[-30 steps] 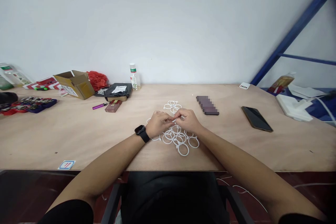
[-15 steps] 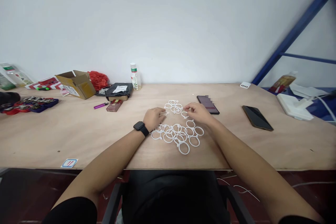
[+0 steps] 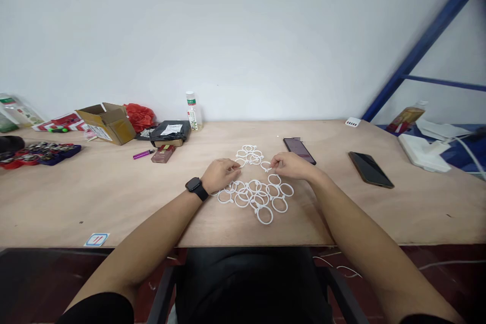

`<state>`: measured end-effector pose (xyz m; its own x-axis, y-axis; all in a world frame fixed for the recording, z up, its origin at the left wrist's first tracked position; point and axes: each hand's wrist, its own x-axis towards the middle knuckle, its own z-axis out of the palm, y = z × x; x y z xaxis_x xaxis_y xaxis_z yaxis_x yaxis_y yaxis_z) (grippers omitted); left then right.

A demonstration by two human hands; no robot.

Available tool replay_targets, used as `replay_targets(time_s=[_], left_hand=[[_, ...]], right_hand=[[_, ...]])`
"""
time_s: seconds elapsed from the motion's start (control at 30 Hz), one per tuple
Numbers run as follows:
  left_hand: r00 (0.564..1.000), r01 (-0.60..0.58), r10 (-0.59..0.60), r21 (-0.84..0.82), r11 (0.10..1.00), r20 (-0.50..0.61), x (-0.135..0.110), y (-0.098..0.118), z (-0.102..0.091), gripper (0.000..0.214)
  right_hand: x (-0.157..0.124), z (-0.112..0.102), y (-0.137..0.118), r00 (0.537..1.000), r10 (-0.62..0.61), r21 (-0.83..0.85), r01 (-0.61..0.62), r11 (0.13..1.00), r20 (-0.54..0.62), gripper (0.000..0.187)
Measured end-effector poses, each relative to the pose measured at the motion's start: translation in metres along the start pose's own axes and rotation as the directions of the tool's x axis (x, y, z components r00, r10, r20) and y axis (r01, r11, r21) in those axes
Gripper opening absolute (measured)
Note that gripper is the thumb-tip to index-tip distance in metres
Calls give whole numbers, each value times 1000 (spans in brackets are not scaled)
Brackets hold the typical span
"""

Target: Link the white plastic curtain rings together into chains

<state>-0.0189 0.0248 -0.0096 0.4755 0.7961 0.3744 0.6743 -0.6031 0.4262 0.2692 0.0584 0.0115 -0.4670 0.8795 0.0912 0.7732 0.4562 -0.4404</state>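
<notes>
Several white plastic rings with small tabs lie in two groups on the wooden table. The nearer, larger group of rings overlaps in front of my wrists; a smaller cluster of rings sits just beyond my fingertips. My left hand, with a black watch on its wrist, rests palm down at the left, thumb apart from the forefinger, fingertips near a ring of the far cluster. Opposite it, my right hand has its thumb and fingertips pinched at the right edge of a single white ring.
A phone lies behind my right hand, another phone farther right. At the left are a dark red pack, a purple lighter, a black parcel, an open carton and a bottle.
My left hand has drawn back slightly left, away from the far rings. My right hand has shifted a little right and nearer me; the rings look unmoved.
</notes>
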Motion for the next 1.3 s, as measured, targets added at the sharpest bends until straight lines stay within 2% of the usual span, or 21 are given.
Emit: replay_targets(time_s=[0.17,0.27,0.37,0.5,0.6,0.77,0.83,1.0,1.17,1.3], left_hand=[[999,-10,10,-2,1000,33,0,2,-1,24],[999,-10,11,-15,1000,47,0,3,0,26],[998,-26,28,-32,999,50,0,4,1,29],[999,-41,41,-68,997,3,0,7,2,36],[999,-45,44,-95,994,-14,0,11,2,39],[997,-81,81,-120,990,-2,1,19,3,33],[996,-92,89,-121,988,-24,1,21,4,35],[991,-111,100,-117,987,-91,1,22,4,34],[988,-130,120,-119,984,-93,1,23,3,32],[988,-135,124,-126,983,-94,1,22,4,34]], right_hand=[[-5,-2,3,987,10,10,-12,1000,162,23],[-4,2,3,979,6,24,-11,1000,204,22],[-2,7,-1,988,-25,53,17,998,152,15],[-1,16,-19,991,-118,131,124,984,-56,15],[-1,25,-38,964,-189,148,218,965,-187,18],[-2,38,-57,907,-306,140,357,924,-290,16],[-2,41,-58,904,-295,165,357,919,-310,18],[-2,45,-56,948,-191,325,269,907,-255,20],[-2,45,-58,965,-162,433,238,869,-204,19],[-1,45,-58,966,-153,449,234,862,-208,18]])
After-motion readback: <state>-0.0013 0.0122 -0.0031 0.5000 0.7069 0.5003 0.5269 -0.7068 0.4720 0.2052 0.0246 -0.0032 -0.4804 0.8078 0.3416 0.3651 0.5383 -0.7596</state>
